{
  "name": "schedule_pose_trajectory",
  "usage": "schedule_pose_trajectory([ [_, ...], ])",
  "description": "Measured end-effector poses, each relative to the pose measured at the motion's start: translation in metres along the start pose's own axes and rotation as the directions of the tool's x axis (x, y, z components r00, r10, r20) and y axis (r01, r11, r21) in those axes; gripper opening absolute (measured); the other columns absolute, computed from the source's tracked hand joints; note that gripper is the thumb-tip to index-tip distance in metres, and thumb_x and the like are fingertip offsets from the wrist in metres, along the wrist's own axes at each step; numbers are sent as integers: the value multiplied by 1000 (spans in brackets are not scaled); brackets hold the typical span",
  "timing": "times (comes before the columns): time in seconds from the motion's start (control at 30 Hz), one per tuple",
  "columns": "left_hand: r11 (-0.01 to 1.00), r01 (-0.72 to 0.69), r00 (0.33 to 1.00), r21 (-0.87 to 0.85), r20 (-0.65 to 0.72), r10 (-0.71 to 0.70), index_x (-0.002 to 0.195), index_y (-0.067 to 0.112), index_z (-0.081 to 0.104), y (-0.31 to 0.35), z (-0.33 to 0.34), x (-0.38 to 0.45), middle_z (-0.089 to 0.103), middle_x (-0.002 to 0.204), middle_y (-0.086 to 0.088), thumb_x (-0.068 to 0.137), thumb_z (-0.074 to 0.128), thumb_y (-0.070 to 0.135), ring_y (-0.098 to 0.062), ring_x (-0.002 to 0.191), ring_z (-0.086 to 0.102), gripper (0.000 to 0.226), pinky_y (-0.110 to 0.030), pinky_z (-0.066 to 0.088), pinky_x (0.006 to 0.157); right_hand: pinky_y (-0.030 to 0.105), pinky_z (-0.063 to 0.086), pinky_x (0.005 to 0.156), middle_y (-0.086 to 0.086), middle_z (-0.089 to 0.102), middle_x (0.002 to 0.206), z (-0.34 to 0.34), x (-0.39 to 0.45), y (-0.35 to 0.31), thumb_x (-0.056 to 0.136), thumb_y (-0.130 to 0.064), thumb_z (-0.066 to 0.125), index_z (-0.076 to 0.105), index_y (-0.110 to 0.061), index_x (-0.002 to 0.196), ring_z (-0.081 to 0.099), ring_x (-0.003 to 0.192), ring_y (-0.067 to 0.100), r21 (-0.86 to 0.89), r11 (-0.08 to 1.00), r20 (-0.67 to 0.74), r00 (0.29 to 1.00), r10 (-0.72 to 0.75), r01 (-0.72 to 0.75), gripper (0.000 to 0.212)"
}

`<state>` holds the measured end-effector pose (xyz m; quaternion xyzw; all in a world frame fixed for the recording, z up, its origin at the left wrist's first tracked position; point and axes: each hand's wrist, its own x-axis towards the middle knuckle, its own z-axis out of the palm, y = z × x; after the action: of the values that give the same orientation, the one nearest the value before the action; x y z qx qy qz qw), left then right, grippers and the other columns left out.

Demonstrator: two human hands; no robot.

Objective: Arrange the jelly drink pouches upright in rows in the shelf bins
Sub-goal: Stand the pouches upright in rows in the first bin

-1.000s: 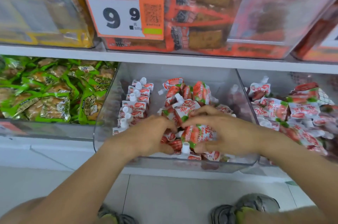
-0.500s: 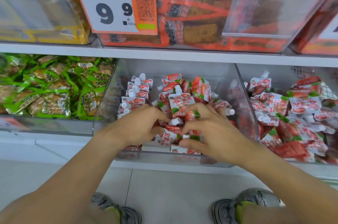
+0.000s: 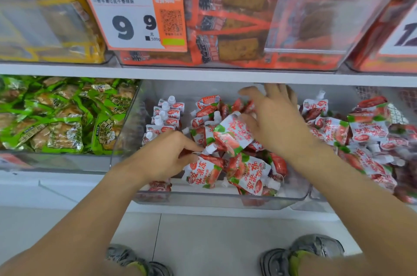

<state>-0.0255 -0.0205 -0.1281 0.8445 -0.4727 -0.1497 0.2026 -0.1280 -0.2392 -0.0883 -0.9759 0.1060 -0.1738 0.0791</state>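
Left hand [image 3: 162, 158] pinches a pouch [image 3: 228, 138] by its spout mid-bin, right hand [image 3: 274, 124] spread and empty; stand it against the upright row [image 3: 164, 115] at the bin's [image 3: 203, 200] left wall.

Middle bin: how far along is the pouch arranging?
Done: one upright row of pouches stands along the middle bin's left wall. In hand: the left hand pinches at a pouch spout; the right hand lies open over the loose pile. Left: that jumbled pile and the unsorted right bin.
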Motion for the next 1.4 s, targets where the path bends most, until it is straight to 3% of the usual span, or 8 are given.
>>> schedule_pose_trajectory([
  [0.17,995,-9,1000,-102,7,10,109,29,74,-4,-4,2,75,93,13,90,68,22,-4,77,67,22,-23,53,68,38,51,72,-3,61,90,13,-36,-46,85,-37,67,61,-22,93,59,83,20,285,947,171,964,-203,148,18],
  [0.33,990,25,1000,-138,0,-26,102,29,76,-8,-4,4,75,87,14,87,70,21,-7,77,68,18,-36,55,71,37,50,77,0,62,104,47,-37,-52,73,-55,76,55,-20,111,60,94,22,122,968,367,896,-251,221,56],
  [0.5,992,26,1000,-122,-9,-27,105,29,73,-9,-5,4,71,91,14,90,66,21,-3,82,65,17,-34,54,74,30,36,59,-5,63,102,53,-35,-40,83,-28,74,50,-26,116,63,88,21,54,924,330,867,-374,378,41],
  [0.67,979,57,998,-193,-7,-60,116,28,66,-12,-5,3,69,111,15,91,65,18,2,104,62,27,-30,53,92,27,32,70,-8,58,110,36,-35,-37,87,-34,69,53,-32,124,53,98,15,263,920,435,815,-382,290,40],
  [0.87,994,68,993,-86,-89,-75,111,24,70,-6,-10,1,71,96,15,91,66,23,3,86,63,21,-26,53,79,34,45,71,-8,57,87,41,-35,-52,80,-48,72,60,-22,91,54,82,17,261,931,421,838,-348,256,31],
  [1.03,995,48,993,-87,-108,-57,103,26,73,-9,-12,-2,72,86,9,90,66,21,-7,77,65,15,-38,54,73,26,38,62,-13,48,66,35,-35,-39,89,-29,66,51,-35,127,47,64,5,438,889,446,827,-341,130,41],
  [1.2,988,73,989,-135,-122,-90,102,24,74,-12,-15,-3,73,85,10,88,69,23,-6,79,67,15,-37,56,76,39,53,79,-9,65,90,43,-39,-42,92,-35,63,59,-31,95,62,80,10,538,842,585,740,-332,-47,7],
  [1.4,980,71,990,-187,-108,-93,97,20,76,-3,-18,-9,73,87,13,86,72,20,2,80,67,12,-29,55,78,28,47,69,-5,62,72,34,-39,-47,102,-48,39,67,-24,88,55,66,8,475,879,656,683,-321,-43,39],
])
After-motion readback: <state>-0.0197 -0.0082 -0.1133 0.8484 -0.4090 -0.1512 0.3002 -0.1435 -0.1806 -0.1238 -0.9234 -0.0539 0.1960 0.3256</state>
